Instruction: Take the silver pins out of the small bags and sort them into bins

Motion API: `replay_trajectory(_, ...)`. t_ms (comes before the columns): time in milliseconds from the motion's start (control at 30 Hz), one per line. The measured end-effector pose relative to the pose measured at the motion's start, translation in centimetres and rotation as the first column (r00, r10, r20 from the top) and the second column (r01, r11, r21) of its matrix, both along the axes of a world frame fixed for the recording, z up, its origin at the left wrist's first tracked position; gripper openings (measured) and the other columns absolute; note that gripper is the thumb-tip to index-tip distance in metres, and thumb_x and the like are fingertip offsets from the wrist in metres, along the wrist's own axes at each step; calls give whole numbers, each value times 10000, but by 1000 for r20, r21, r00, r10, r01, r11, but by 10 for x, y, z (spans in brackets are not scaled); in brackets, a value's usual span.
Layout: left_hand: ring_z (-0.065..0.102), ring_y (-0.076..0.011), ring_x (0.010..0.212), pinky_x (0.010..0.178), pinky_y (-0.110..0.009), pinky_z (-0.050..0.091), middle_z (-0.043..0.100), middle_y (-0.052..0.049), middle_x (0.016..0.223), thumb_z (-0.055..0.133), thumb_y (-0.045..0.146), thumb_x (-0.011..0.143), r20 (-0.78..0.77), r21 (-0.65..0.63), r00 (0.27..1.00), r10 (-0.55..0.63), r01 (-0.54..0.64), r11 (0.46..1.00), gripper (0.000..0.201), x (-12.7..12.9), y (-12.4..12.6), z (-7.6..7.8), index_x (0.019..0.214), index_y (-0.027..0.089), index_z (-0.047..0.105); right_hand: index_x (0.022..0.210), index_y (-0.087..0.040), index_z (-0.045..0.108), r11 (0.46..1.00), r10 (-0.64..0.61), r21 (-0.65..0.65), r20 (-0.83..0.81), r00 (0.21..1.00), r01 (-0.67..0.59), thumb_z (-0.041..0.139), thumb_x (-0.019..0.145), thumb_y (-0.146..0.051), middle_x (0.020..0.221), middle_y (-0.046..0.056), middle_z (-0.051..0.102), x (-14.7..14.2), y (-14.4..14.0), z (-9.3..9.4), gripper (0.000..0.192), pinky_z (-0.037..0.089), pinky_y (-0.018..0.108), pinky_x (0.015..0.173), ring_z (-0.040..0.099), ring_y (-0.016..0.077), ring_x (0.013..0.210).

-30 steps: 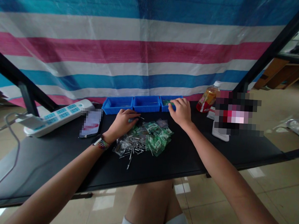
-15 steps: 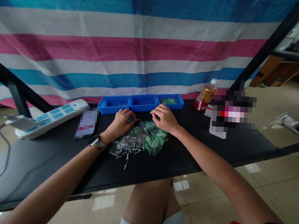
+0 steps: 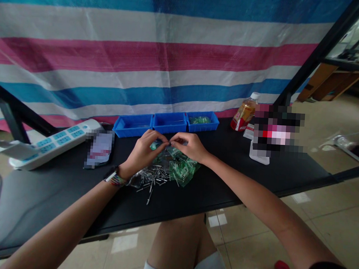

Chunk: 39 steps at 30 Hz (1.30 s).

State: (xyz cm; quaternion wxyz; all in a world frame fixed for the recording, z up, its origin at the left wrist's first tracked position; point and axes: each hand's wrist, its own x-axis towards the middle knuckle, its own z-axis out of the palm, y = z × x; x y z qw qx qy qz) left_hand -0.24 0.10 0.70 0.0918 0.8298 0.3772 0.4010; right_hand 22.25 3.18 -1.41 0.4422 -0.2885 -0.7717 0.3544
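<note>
A seated worker brings both hands together above a heap of small parts on a black workbench [image 3: 255, 184]. The left hand [image 3: 143, 150], a beaded bracelet [image 3: 116, 180] on its wrist, has fingers curled and tips pinched; the right hand [image 3: 189, 146] meets it fingertip to fingertip, also pinched. Something tiny appears to sit between the 2 sets of fingertips, too small to identify, and whether either hand truly grips it cannot be told.

Directly under the hands lies the pile: green plastic pieces [image 3: 181, 170] on the right side, thin metal pins [image 3: 152, 180] spilling out on the left and toward the bench edge, partly on clear plastic bags.

Behind the pile, 3 blue bins [image 3: 168, 123] stand in a row against the backdrop; the rightmost holds a few green pieces. To the left rest a blurred card-like object [image 3: 98, 152] and a white power strip [image 3: 51, 142]. To the right stand a bottle of amber drink [image 3: 244, 114] and a white stand [image 3: 259, 153] beneath a blurred patch. A striped tarpaulin [image 3: 160, 56] in blue, white and pink hangs behind the bench.
</note>
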Motion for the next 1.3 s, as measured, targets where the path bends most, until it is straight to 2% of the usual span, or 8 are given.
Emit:
replay_trajectory(400, 663, -215, 828, 801, -336, 474, 740, -44, 835, 616, 548, 1026, 177, -333, 984, 33, 29, 943, 430, -4, 6, 0, 818, 198, 755, 941, -199, 772, 986, -87, 134, -64, 994, 95, 707, 939, -229, 912, 41, 754, 1, -7, 2, 72, 552, 312, 715, 690, 164, 769)
replay_trajectory(533, 666, -205, 825, 788, -327, 500, 742, -46, 859, 702, 507, 973, 252, -349, 966, 54, 39, 936, 334, -1, 6, 0, 877, 190, 744, 1003, -208, 748, 997, -67, -56, -145, 987, 60, 738, 899, -273, 911, 32, 745, -2, -5, 0, 124, 574, 314, 714, 715, 176, 794)
replay_trajectory(700, 691, -206, 867, 839, -336, 544, 761, -61, 920, 779, 423, 911, 300, -326, 952, 68, 35, 945, 238, 1, 7, -1, 904, 188, 742, 941, -211, 669, 943, -74, -331, -281, 957, -24, 806, 827, -393, 831, 7, 716, -4, -1, -1, 254, 585, 301, 603, 696, 158, 645)
replay_trajectory(933, 690, -202, 898, 884, -348, 555, 742, -63, 955, 789, 381, 903, 326, -329, 944, 54, 59, 943, 202, 2, 6, -1, 925, 192, 719, 814, -200, 646, 926, -39, -369, -319, 947, -86, 851, 763, -344, 711, -6, 696, -2, 2, -1, 255, 592, 285, 578, 695, 157, 593)
replay_trajectory(1033, 693, -201, 930, 887, -346, 560, 731, -62, 1000, 767, 378, 920, 386, -334, 921, 56, 83, 939, 210, 0, 8, -3, 991, 196, 693, 803, -201, 650, 938, -114, -346, -343, 932, -13, 835, 774, -350, 699, -2, 700, -1, 11, -3, 240, 601, 284, 575, 705, 163, 580)
replay_trajectory(1133, 696, -206, 949, 887, -348, 561, 727, -67, 1021, 744, 387, 927, 419, -344, 906, 64, 93, 934, 227, -3, 9, -4, 1033, 198, 673, 987, -189, 725, 930, -227, -357, -357, 906, 93, 799, 798, -411, 962, 71, 798, 3, 25, -4, 301, 621, 302, 578, 741, 175, 611)
replay_trajectory(1233, 699, -213, 963, 900, -354, 557, 728, -75, 1035, 719, 395, 933, 380, -354, 922, 77, 69, 933, 227, -4, 10, -5, 1027, 195, 666, 1136, -190, 761, 934, -271, -301, -253, 929, 191, 727, 845, -413, 1226, 124, 790, 11, 34, -4, 368, 561, 284, 502, 716, 150, 556)
replay_trajectory(1300, 705, -222, 963, 907, -367, 557, 733, -78, 1042, 686, 393, 943, 317, -355, 944, 91, 29, 935, 221, -5, 10, -5, 1038, 194, 667, 1065, -182, 783, 936, -323, -198, -166, 932, 290, 664, 888, -375, 1211, 116, 796, 17, 35, -3, 287, 491, 264, 466, 661, 116, 499)
